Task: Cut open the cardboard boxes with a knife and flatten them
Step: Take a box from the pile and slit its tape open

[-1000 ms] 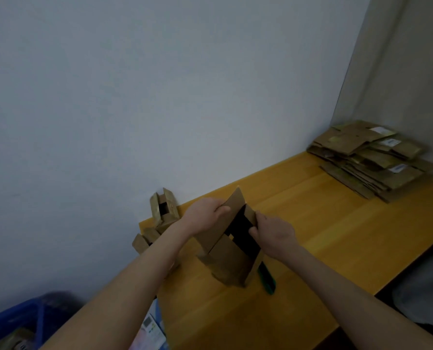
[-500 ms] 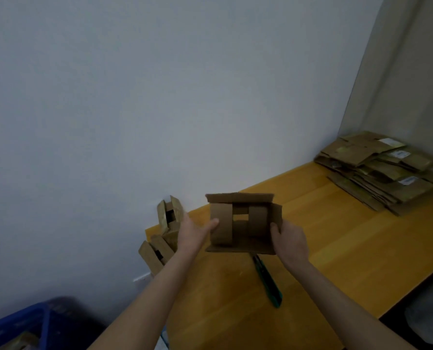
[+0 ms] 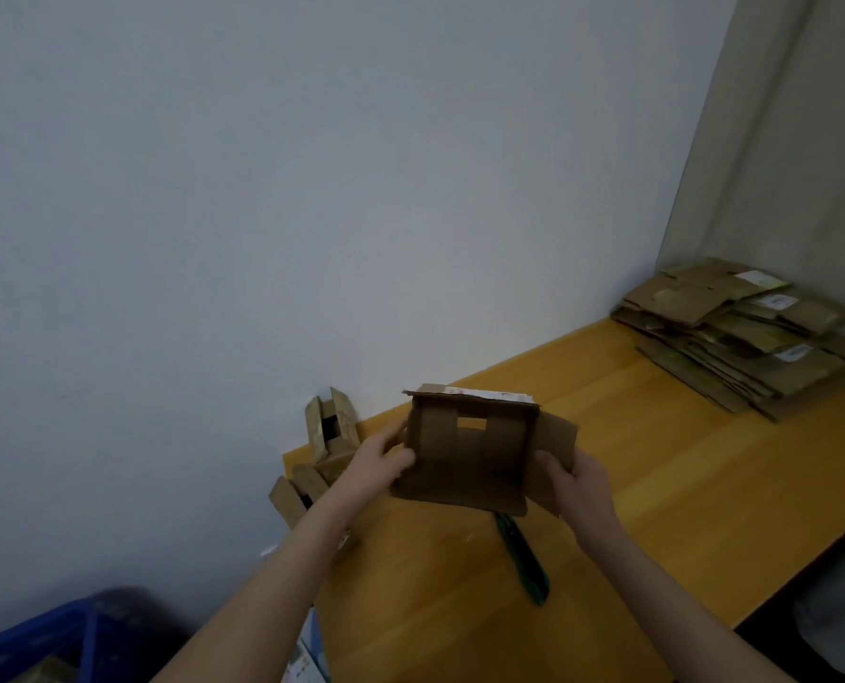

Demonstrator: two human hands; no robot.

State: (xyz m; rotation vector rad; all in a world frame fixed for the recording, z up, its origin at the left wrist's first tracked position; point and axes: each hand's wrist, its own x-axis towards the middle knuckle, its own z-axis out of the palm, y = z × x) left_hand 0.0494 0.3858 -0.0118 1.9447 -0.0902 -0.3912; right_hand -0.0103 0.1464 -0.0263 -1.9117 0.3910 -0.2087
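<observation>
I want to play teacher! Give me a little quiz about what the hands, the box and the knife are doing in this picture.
1. True or false: the green knife lies on the table, in neither hand.
2. How many hands hold the open cardboard box? A) none B) one C) two
3. Fill in: the pile of flattened boxes lies at the table's far ____ corner.
Key: 1 true; 2 C, the left hand and right hand grip its sides; 3 right.
</observation>
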